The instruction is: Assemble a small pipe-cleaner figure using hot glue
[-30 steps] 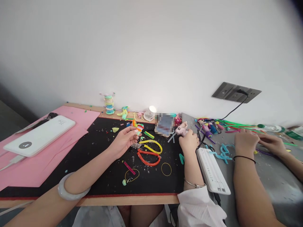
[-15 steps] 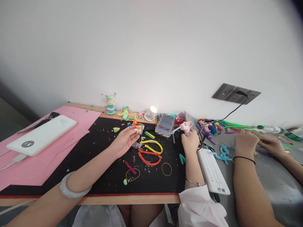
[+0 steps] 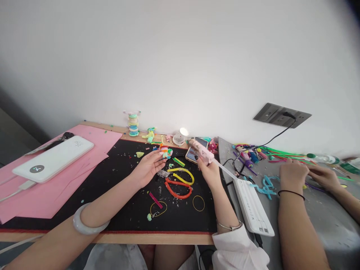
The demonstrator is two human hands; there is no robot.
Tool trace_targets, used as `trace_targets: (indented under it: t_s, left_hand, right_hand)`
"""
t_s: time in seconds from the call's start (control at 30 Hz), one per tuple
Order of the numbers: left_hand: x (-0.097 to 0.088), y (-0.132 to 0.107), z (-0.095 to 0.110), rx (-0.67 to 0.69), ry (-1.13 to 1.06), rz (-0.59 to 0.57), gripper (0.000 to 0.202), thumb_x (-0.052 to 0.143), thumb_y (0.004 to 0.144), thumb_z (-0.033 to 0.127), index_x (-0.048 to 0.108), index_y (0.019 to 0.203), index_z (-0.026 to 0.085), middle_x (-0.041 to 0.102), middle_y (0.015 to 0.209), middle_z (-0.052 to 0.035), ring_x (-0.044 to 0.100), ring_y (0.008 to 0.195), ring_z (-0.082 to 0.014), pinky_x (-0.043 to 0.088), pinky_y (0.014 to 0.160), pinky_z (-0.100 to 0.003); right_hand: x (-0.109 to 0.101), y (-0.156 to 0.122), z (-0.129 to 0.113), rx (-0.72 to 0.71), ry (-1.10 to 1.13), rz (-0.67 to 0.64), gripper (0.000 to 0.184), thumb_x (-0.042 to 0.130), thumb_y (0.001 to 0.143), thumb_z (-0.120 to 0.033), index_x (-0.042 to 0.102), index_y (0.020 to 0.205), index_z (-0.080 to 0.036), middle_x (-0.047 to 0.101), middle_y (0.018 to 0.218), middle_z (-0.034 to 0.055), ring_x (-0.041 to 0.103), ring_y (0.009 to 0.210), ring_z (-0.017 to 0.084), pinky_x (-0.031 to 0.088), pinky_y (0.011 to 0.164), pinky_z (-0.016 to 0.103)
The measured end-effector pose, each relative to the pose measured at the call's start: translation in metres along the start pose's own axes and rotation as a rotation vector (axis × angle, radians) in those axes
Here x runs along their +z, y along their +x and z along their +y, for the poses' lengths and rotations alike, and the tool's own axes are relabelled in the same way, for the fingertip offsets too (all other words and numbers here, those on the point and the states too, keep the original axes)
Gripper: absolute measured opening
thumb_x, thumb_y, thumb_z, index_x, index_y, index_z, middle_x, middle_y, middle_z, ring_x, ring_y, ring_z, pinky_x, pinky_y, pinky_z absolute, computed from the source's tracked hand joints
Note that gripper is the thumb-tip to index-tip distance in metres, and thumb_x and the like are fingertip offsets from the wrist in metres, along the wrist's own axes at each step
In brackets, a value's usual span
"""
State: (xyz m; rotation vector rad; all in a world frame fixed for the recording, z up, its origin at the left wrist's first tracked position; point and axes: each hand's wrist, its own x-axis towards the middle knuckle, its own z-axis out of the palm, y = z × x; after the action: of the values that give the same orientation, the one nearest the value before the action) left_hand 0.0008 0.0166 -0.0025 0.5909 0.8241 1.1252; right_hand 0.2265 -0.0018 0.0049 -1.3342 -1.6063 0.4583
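Between the fingertips of my left hand (image 3: 147, 168) is a small figure (image 3: 166, 151) of orange, white and green fuzzy pipe cleaner. My right hand (image 3: 210, 173) grips a pink hot glue gun (image 3: 205, 153), its nozzle pointing left toward the figure but apart from it. A pale glue stick (image 3: 226, 169) juts from the gun's back end. Just in front of the hands, pliers (image 3: 180, 194) with one red and one yellow handle lie on the black mat (image 3: 126, 213). Behind the gun lies a phone (image 3: 191, 155), partly covered by it.
A white power bank (image 3: 54, 157) rests on pink paper (image 3: 92, 144) at left. A striped pipe-cleaner figure (image 3: 133, 125) and a paper cup (image 3: 179, 137) stand by the wall. At right are a power strip (image 3: 254, 208), pipe cleaners (image 3: 266, 187) and another person's hands (image 3: 294, 172).
My right hand has brought the glue gun leftward, from beside the phone to in front of it, with the nozzle nearer the figure. My left hand stays nearly in place with the figure.
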Motion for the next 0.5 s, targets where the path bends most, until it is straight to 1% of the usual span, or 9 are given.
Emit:
trace_targets:
  t_s: [0.1,0.17,0.27,0.4,0.5]
  left_hand:
    - [0.001,0.000,0.000,0.013,-0.012,0.009,0.015,0.065,0.072,0.020,0.061,0.087,0.019,0.067,0.081,0.0005,0.063,0.073,-0.0071,0.051,0.070,-0.016]
    - [0.002,0.000,0.000,0.021,-0.029,0.021,0.015,0.065,0.073,0.018,0.061,0.087,0.018,0.067,0.081,0.0008,0.063,0.073,-0.0065,0.051,0.070,-0.015]
    - [0.004,-0.001,0.001,0.016,-0.047,0.032,0.014,0.064,0.073,0.017,0.062,0.087,0.018,0.067,0.080,0.0012,0.063,0.072,-0.0063,0.052,0.070,-0.015]
    - [0.004,0.000,0.000,0.013,-0.068,0.026,0.013,0.064,0.073,0.016,0.062,0.085,0.017,0.067,0.078,0.0008,0.063,0.071,-0.0062,0.052,0.068,-0.014]
    - [0.004,0.000,-0.001,0.010,-0.091,0.024,0.010,0.064,0.073,0.014,0.062,0.084,0.016,0.066,0.076,0.0004,0.063,0.069,-0.0063,0.052,0.066,-0.014]
  right_hand:
    - [0.011,-0.007,-0.007,-0.039,0.051,-0.129,0.031,0.055,0.077,-0.030,0.064,0.103,-0.017,0.067,0.093,0.0067,0.061,0.087,0.023,0.048,0.079,0.035]
    - [0.016,-0.010,-0.008,-0.073,0.066,-0.188,0.029,0.057,0.077,-0.029,0.065,0.102,-0.017,0.067,0.097,0.0065,0.061,0.089,0.023,0.048,0.081,0.035]
    - [0.019,-0.012,-0.009,-0.102,0.066,-0.211,0.028,0.056,0.078,-0.027,0.065,0.102,-0.018,0.067,0.099,0.0064,0.061,0.089,0.023,0.047,0.082,0.035]
    - [0.020,-0.011,-0.010,-0.129,0.099,-0.248,0.031,0.055,0.079,-0.025,0.062,0.108,-0.018,0.065,0.106,0.0066,0.059,0.096,0.023,0.046,0.086,0.037]
    - [0.019,-0.012,-0.010,-0.102,0.089,-0.262,0.028,0.056,0.079,-0.026,0.063,0.104,-0.016,0.066,0.100,0.0071,0.060,0.090,0.023,0.047,0.082,0.036]
